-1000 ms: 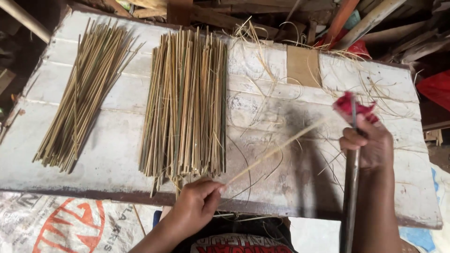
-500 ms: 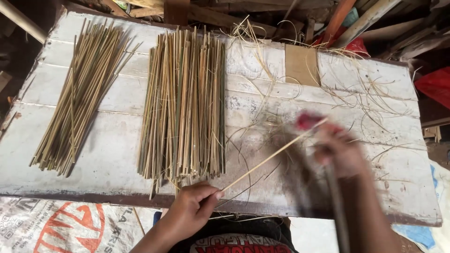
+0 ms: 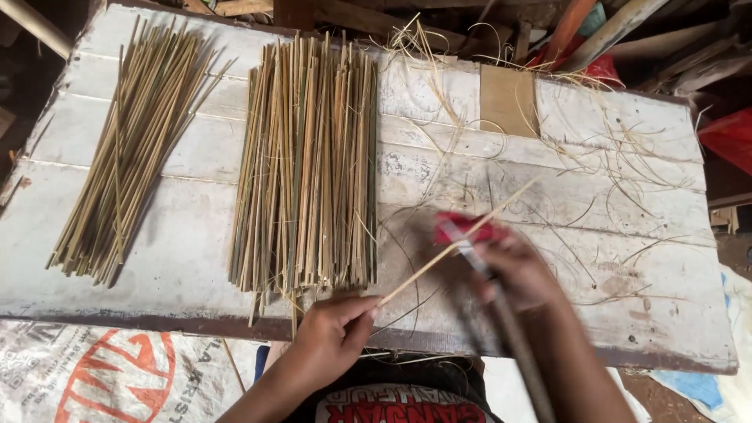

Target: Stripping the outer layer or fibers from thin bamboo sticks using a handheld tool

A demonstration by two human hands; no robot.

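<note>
My left hand (image 3: 333,333) pinches the near end of a thin bamboo stick (image 3: 462,241) that slants up to the right over a white wooden board (image 3: 642,313). My right hand (image 3: 521,270), blurred by motion, grips a long tool with a red-wrapped end (image 3: 464,227) and a dark shaft running back toward me. The tool's red end lies against the middle of the stick. A broad pile of bamboo sticks (image 3: 309,160) lies just left of my left hand.
A second bundle of thinner sticks (image 3: 129,149) fans out at the board's left. Thin shavings (image 3: 619,164) litter the right half. A brown patch (image 3: 507,100) sits near the far edge. A printed sack (image 3: 94,376) lies below left; scrap wood lies beyond.
My right hand with the tool has slid down the stick from its far right end toward the middle, closer to my left hand. The left hand has stayed put.
</note>
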